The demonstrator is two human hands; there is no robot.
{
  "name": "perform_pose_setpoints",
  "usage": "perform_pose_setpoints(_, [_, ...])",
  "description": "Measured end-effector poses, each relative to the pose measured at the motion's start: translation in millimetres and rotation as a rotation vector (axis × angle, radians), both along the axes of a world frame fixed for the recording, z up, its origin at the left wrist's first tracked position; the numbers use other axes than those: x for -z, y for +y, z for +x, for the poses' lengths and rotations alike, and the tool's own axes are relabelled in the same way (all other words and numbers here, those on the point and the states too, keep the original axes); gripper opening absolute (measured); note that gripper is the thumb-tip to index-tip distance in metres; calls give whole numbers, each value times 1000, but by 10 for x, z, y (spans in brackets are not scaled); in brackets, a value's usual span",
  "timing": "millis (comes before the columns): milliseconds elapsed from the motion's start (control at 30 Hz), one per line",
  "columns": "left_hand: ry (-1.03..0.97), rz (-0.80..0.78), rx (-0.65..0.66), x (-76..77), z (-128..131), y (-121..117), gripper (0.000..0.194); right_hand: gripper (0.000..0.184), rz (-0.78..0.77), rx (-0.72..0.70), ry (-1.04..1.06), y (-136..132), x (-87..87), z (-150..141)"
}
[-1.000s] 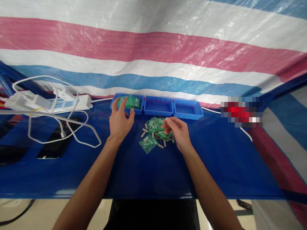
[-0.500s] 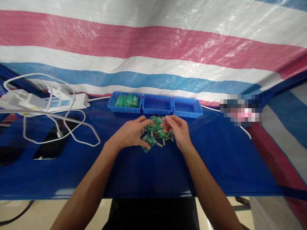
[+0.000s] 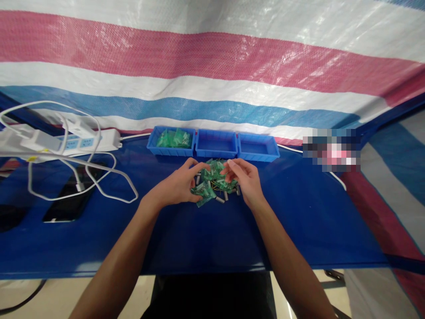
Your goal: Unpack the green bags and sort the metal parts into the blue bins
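In the middle of the blue table lies a heap of small green plastic packets point(image 3: 217, 170) mixed with grey cylinders point(image 3: 219, 200) and thin yellowish pieces. My left hand point(image 3: 179, 182) is at the heap's left side. Its thumb and curled fingers close on the edge of one green packet point(image 3: 206, 195), while the index finger reaches over the heap. My right hand point(image 3: 246, 180) is at the right side, thumb and fingers drawn together over the green packets. What lies between its fingertips is too small to make out.
Behind the heap stand three blue bins in a row. The left bin point(image 3: 171, 150) holds green packets; the middle bin point(image 3: 216, 153) and right bin point(image 3: 258, 153) show bare floors. At left are a power strip point(image 3: 111, 139), white cables and a black phone point(image 3: 66, 204). A striped sheet point(image 3: 212, 57) hangs behind.
The green packet at my left hand has tilted and shifted slightly up and left, as the thumb and fingers drew in on it. My right hand has hardly moved.
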State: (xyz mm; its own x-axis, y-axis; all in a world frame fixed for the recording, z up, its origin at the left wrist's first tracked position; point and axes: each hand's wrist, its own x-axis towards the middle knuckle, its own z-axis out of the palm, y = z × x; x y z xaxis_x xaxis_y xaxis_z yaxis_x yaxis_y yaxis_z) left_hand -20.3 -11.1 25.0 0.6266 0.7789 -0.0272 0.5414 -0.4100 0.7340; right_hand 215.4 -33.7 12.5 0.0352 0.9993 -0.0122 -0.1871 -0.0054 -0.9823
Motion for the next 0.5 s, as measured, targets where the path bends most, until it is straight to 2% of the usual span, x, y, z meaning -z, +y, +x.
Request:
perform_pose_setpoints(200, [-92,-63,30,-60,-30,15,68,31,-6,-1,0,-4,8,-6])
perform_pose_setpoints(400, [-364,-265,13,-137,-38,36,57,32,26,-12,-77,-7,12,-16])
perform_pose_setpoints(500, [-471,-306,-29,-148,-25,42,51,32,43,-22,-153,-23,-11,-34])
